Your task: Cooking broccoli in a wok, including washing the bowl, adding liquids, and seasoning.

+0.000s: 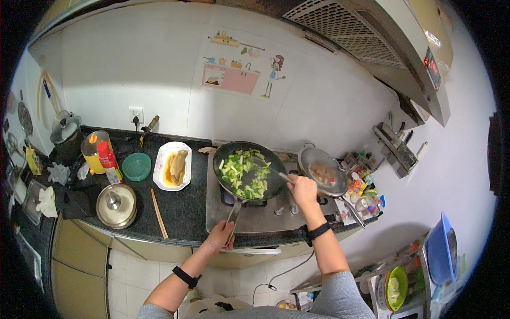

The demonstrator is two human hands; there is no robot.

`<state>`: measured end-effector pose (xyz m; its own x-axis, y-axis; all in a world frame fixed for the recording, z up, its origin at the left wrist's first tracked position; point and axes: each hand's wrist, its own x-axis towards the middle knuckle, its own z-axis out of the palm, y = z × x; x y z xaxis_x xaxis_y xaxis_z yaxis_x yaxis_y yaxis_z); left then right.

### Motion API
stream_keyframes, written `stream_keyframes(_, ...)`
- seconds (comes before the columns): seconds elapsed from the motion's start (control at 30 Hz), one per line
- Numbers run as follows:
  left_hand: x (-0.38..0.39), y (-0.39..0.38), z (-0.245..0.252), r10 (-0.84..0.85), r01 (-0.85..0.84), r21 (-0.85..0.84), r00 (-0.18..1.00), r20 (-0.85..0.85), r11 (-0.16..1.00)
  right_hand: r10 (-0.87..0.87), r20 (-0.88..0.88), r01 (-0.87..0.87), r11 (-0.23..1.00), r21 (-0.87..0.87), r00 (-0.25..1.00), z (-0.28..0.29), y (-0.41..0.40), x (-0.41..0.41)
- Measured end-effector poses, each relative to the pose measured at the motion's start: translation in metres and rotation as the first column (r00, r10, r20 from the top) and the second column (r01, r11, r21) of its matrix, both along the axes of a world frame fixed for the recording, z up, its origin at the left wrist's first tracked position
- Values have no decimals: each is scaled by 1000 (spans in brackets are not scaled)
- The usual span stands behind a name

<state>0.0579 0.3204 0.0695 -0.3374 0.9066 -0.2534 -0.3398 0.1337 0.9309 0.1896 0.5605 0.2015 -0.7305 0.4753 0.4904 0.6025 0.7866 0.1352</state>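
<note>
A dark frying pan rests over the left burner of the gas stove, holding chopped green vegetables. My left hand is closed around the pan's metal handle. My right hand grips the handle of a metal spatula, whose far end lies among the vegetables. Right of that pan, a second pan under a glass lid holds pieces of food, its handle pointing to the front right.
Left of the stove lie a white plate with a cooked piece of meat, wooden chopsticks, a lidded pot, a green bowl and a red bottle. Seasonings crowd the right corner below a wall knife rack. A range hood hangs above.
</note>
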Motion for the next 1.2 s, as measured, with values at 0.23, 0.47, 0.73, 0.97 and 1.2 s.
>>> stream_keyframes(0.23,6,3,9,-8,11,-61,999,52,998,-166,-96,130,944,-303,982,-9,61,1)
stream_keyframes(0.47,-2,-3,10,3,2,-88,999,53,996,-44,-79,3,894,-448,996,7,57,13)
stream_keyframes(0.73,-1,4,3,-53,53,-49,999,-4,997,38,117,57,706,-706,992,-10,145,49)
stream_keyframes(0.97,2,-1,15,-16,19,-140,1000,20,990,-313,-172,-100,234,-967,934,-46,67,12)
stream_keyframes(1.2,1,-2,16,-34,36,-103,999,17,994,56,-166,-136,838,-528,984,2,23,44)
